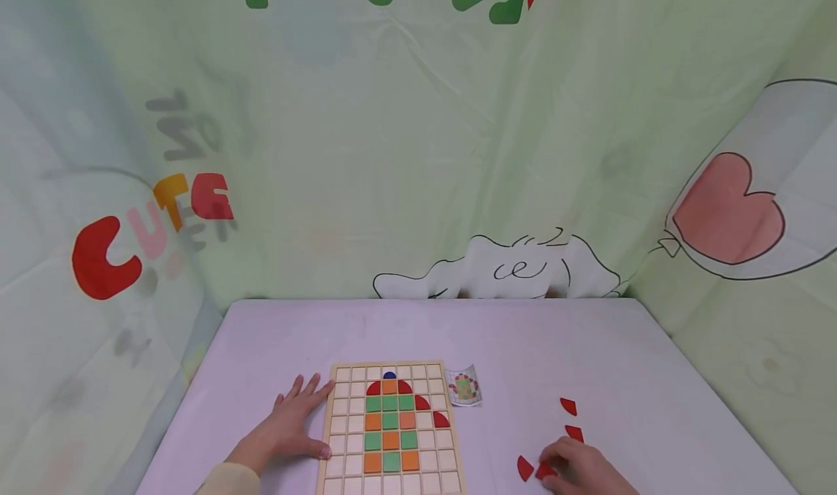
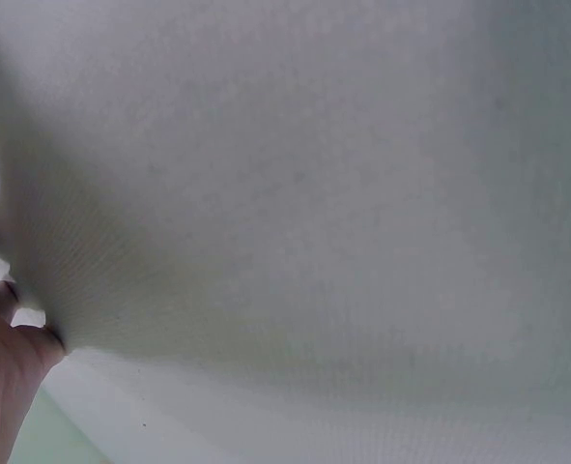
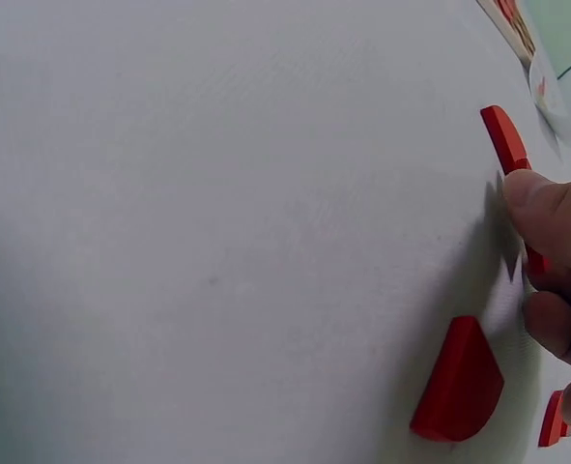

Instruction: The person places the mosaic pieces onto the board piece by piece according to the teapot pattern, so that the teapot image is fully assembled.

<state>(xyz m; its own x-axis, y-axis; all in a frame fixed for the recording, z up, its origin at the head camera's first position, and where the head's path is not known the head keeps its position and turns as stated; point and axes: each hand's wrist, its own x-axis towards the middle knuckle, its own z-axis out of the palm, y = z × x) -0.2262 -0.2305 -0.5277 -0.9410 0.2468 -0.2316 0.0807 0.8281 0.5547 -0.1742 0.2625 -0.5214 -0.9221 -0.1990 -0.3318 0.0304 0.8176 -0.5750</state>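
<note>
At its left edge, the wooden grid board (image 1: pixel 339 426) is touched by my left hand (image 1: pixel 294 422), whose fingers are spread. Green and orange square tiles (image 1: pixel 391 421) fill its middle columns, with red quarter-circle tiles (image 1: pixel 441 419) and a blue rounded tile (image 1: pixel 389 375) above and right of them. To the board's right, my right hand (image 1: pixel 582 467) pinches a red quarter-circle tile (image 1: pixel 545 470) at the tabletop, thumb (image 3: pixel 546 213) on its near face in the right wrist view. The fingers partly hide that tile. Part of my left hand (image 2: pixel 10 377) shows in the left wrist view.
More red tiles lie around the right hand: one to its left (image 1: pixel 525 469), one behind it (image 1: pixel 574 433) and another farther back (image 1: pixel 569 406). A small picture card (image 1: pixel 465 387) lies by the board's upper right corner. Printed curtains stand around the pale table (image 1: pixel 288 335).
</note>
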